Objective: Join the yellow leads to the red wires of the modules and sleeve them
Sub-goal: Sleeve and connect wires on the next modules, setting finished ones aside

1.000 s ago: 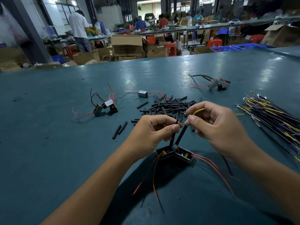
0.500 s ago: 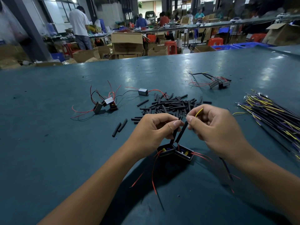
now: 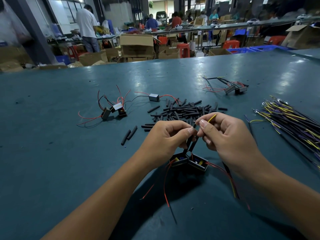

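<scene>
Just above the pair of small black box modules [image 3: 188,162] on the teal counter [image 3: 52,153], the left hand [image 3: 166,137] pinches the black sleeve tubes [image 3: 191,142] and the right hand [image 3: 226,135] pinches the thin yellow lead [image 3: 212,118]. To my eye, the bared ends want aligning and a tight twist before any sleeve slides over.

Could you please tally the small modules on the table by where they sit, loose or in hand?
Modules hanging under the hands: 2
Left cluster: 3
Single grey module: 1
Far right pair: 2
Total: 8
</scene>
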Demonstrator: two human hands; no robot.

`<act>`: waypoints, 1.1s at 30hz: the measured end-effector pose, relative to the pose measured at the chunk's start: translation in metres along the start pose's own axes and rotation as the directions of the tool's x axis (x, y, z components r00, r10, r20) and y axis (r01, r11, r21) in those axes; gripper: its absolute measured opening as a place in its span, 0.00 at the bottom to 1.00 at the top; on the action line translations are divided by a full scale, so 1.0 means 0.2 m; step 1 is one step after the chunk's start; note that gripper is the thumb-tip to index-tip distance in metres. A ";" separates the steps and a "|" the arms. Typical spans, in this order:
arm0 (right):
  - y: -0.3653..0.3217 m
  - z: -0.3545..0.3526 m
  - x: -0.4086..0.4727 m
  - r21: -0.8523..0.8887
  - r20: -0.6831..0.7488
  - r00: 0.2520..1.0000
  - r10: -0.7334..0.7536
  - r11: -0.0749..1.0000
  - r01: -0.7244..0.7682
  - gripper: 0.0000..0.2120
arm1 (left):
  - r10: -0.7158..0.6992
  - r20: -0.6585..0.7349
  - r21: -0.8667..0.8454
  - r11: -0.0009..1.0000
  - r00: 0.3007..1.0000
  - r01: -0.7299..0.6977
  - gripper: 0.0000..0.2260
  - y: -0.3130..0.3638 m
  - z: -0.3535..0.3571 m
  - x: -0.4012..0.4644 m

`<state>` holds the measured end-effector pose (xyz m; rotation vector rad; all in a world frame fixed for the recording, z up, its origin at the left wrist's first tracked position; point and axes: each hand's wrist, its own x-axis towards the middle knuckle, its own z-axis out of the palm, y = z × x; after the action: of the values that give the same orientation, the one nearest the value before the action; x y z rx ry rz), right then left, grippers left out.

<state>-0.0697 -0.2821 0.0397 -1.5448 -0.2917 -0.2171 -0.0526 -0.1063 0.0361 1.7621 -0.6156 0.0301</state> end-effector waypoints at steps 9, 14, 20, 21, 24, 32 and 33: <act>-0.01 -0.02 0.00 0.031 0.061 0.998 -0.001 1.000 -0.001 0.04 | 0.033 0.053 0.027 0.999 0.998 -0.034 0.08 0.01 0.00 0.00; -0.02 -0.01 0.00 -0.024 0.039 0.999 0.000 1.000 0.001 0.06 | 0.066 0.049 0.096 0.993 0.997 -0.070 0.07 0.01 0.00 0.00; -0.02 -0.02 0.01 0.083 0.050 0.994 0.094 0.992 -0.098 0.04 | 0.065 0.035 0.130 0.989 0.997 -0.069 0.10 -0.01 0.00 0.00; -0.03 -0.02 0.01 0.097 0.081 0.991 0.107 0.989 -0.115 0.04 | 0.059 0.036 0.129 0.990 0.998 -0.064 0.09 -0.01 -0.01 0.00; -0.03 -0.04 0.02 0.095 0.162 0.980 0.119 0.986 -0.136 0.10 | 0.040 0.047 0.112 0.993 0.998 -0.045 0.08 -0.01 -0.01 0.00; -0.03 -0.05 0.03 0.046 0.118 0.989 0.085 0.995 -0.091 0.08 | 0.019 0.066 0.044 0.999 0.998 -0.022 0.08 0.00 0.01 0.00; -0.03 -0.05 0.03 0.065 0.122 0.989 0.080 0.994 -0.088 0.08 | 0.016 0.076 0.033 0.999 0.997 -0.019 0.09 0.00 0.01 0.00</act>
<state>-0.0656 -0.2921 0.0480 -1.5000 -0.3245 -0.0474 -0.0522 -0.1076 0.0365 1.7969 -0.6891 -0.0144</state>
